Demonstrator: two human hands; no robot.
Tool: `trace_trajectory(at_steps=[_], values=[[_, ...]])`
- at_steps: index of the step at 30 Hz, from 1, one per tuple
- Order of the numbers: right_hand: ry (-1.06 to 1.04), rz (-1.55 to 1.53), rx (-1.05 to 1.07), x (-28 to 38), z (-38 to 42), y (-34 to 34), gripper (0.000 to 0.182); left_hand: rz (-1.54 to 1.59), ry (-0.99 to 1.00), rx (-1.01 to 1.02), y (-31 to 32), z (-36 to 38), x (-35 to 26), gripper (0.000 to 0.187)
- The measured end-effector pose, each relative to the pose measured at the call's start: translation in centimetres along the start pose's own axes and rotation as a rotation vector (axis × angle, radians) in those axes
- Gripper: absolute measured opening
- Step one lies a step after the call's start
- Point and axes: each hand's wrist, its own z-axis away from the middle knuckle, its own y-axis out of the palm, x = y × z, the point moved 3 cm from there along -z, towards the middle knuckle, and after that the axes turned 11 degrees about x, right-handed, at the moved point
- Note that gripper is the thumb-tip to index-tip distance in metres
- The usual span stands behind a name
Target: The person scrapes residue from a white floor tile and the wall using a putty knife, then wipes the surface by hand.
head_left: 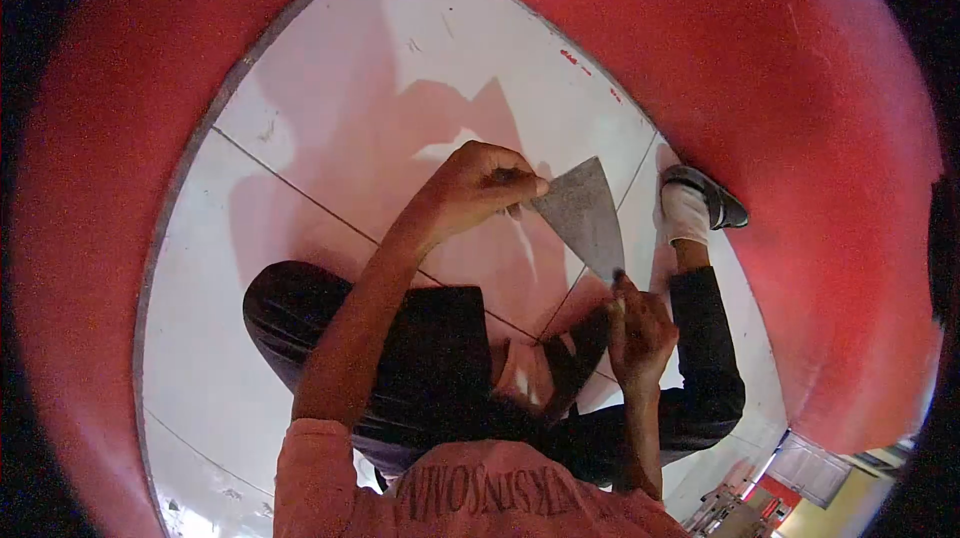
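Note:
A flat grey metal scraper blade (pixel 582 213) is held up above the white tiled floor, wide edge to the right. My left hand (pixel 490 181) is closed at the blade's narrow end, thumb and fingers pinched there; any handle is hidden by the hand. Lower right, my right hand (pixel 640 326) is closed, with its fingertips raised to the blade's lower corner. Whether that hand grips the corner or only touches it is hard to tell.
White floor tiles (pixel 330 158) with dark joints lie between red walls (pixel 700 48). My crossed legs in dark trousers (pixel 430 348) are below my hands. A dark shoe (pixel 722 200) rests near the right wall. Metal items (pixel 735 513) stand at the lower right.

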Motion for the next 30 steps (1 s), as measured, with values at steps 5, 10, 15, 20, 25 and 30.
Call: trace_trajectory(at_steps=[5,10,15,20,25,30], values=[[-0.005,0.018,-0.109,1.5,-0.6,-0.7,0.028,-0.150,-0.063,-0.348,-2.8,-0.3,1.1,0.044],[-0.045,0.025,-0.060,1.6,-0.8,-0.3,0.029,0.282,0.312,-0.397,-0.2,-1.1,-0.3,0.034],[-0.040,0.017,-0.064,2.1,-1.0,0.2,0.029,0.050,0.203,-0.193,1.5,-0.2,-0.3,0.035],[-0.097,0.029,-0.115,2.8,-1.7,0.8,0.029,0.761,0.146,-0.275,0.4,-0.9,2.8,0.029],[-0.070,0.072,-0.193,2.7,-1.3,1.1,0.029,0.572,0.274,-0.341,-2.0,-0.1,2.5,0.044],[-0.064,0.125,-0.128,2.9,-1.5,1.4,0.030,0.149,0.071,-0.175,0.7,1.0,-1.5,0.044]])
